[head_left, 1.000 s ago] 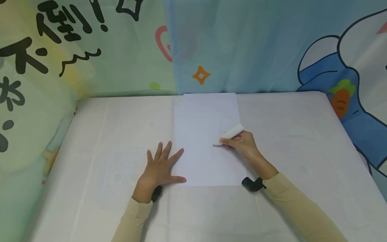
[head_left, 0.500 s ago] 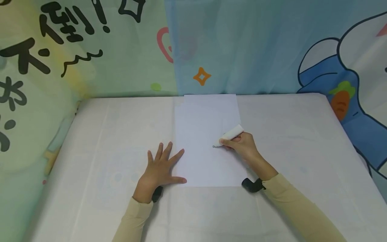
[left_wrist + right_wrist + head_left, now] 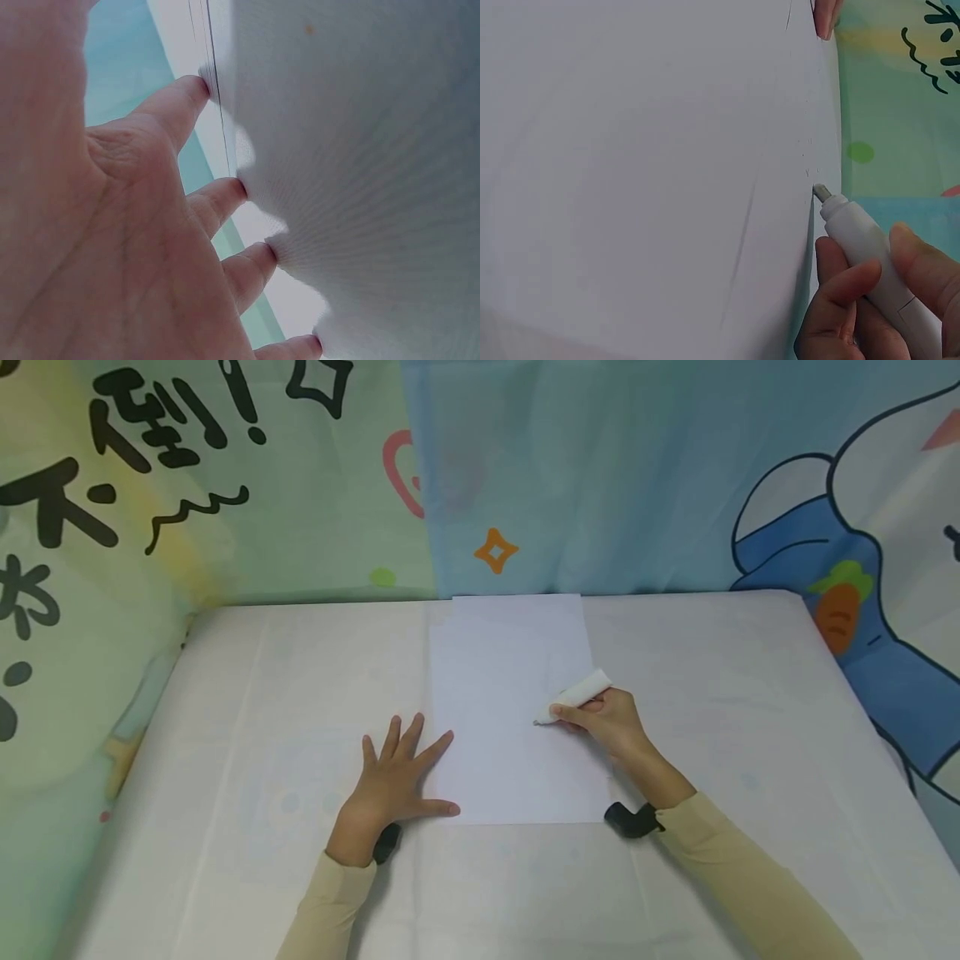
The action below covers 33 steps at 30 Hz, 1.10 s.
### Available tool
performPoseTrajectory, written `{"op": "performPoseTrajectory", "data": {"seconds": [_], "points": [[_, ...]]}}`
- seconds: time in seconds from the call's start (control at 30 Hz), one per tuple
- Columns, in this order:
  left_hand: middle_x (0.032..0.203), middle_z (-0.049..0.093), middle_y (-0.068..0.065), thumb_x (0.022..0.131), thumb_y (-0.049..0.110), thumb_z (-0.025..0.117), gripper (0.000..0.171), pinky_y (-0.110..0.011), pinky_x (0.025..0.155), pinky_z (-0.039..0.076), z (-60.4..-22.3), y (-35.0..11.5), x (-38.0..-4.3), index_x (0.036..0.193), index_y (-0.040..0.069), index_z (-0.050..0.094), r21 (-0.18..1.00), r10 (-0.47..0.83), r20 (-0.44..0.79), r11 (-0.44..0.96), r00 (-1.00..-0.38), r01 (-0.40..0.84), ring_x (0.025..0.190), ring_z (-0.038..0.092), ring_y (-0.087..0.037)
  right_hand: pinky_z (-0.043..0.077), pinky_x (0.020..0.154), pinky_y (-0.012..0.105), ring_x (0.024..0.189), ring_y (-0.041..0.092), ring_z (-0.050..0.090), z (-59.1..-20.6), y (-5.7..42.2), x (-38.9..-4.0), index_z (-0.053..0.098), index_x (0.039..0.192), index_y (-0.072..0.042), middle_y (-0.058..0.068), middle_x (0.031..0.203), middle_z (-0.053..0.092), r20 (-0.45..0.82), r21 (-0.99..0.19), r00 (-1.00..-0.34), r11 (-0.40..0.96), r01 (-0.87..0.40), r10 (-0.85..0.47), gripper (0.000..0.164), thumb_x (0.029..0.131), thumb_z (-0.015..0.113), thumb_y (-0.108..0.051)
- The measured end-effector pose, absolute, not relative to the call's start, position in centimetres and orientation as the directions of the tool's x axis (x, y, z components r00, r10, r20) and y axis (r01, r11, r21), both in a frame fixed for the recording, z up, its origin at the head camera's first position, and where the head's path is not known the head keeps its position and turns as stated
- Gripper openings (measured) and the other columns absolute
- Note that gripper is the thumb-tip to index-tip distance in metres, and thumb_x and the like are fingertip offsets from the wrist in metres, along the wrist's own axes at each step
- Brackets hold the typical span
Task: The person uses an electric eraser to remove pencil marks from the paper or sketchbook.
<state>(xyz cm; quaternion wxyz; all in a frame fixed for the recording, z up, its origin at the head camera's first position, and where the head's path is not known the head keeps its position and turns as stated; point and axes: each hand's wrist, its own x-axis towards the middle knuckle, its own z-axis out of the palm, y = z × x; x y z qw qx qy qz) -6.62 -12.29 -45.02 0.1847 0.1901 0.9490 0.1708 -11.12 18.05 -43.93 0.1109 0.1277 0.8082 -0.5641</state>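
A white sheet of paper [image 3: 510,643] lies on the cloth-covered table. My right hand [image 3: 611,724] pinches a thick white pen [image 3: 583,690] with a narrow grey tip, slanted, its tip at the paper right of the middle. In the right wrist view the thumb and fingers wrap the pen's barrel [image 3: 862,236], and several tiny dark marks show on the paper near the tip. Flat on the table with fingers spread is my left hand [image 3: 393,785], its thumb at the paper's left edge. The left wrist view shows its fingertips [image 3: 232,191] against the white surface.
White cloth [image 3: 300,677] covers the table on both sides of the paper. A printed curtain [image 3: 637,477] hangs right behind the far edge. A black wrist camera [image 3: 630,820] sits under the right wrist, and another [image 3: 387,843] by the left wrist.
My right hand has shifted slightly to the right across the paper with the pen. The left hand stays in place, and the head view has moved a little.
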Motion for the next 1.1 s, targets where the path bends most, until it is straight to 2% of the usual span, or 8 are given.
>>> {"op": "performPoseTrajectory", "data": {"seconds": [0.23, 0.6, 1.1], "points": [[0.162, 0.013, -0.019, 0.075, 0.057, 0.076, 0.094, -0.075, 0.107, 0.005, -45.0, -12.4, -6.6, 0.153, 0.025, 0.035, 0.39, 0.423, -0.28, 0.87, -0.862, 0.301, 0.147, 0.004, -0.047, 0.049, 0.065, 0.015, 0.064, 0.0, 0.06, -44.0, 18.7, -11.1, 0.056, 0.106, 0.006, -0.01, 0.065, 0.064, -0.336, -0.873, -0.936, 0.34, 0.351, 0.104, 0.037, 0.084, 0.077, -0.015], [0.162, 0.012, -0.018, 0.075, 0.057, 0.077, 0.095, -0.074, 0.108, 0.003, -45.1, -12.3, -6.6, 0.153, 0.025, 0.034, 0.395, 0.421, -0.286, 0.87, -0.861, 0.295, 0.147, 0.002, -0.045, 0.049, 0.063, 0.015, 0.063, -0.001, 0.06, -43.9, 17.9, -11.2, 0.055, 0.109, 0.011, -0.011, 0.064, 0.064, -0.307, -0.893, -0.949, 0.322, 0.314, 0.073, 0.037, 0.085, 0.075, -0.009], [0.162, 0.014, -0.019, 0.073, 0.059, 0.076, 0.096, -0.075, 0.107, 0.006, -45.3, -12.5, -6.7, 0.153, 0.026, 0.034, 0.385, 0.427, -0.269, 0.87, -0.864, 0.31, 0.147, 0.003, -0.046, 0.049, 0.062, 0.015, 0.062, 0.0, 0.059, -44.2, 16.7, -11.6, 0.056, 0.103, 0.009, -0.008, 0.063, 0.066, -0.315, -0.9, -0.948, 0.3, 0.316, 0.052, 0.03, 0.085, 0.074, -0.006]]}}
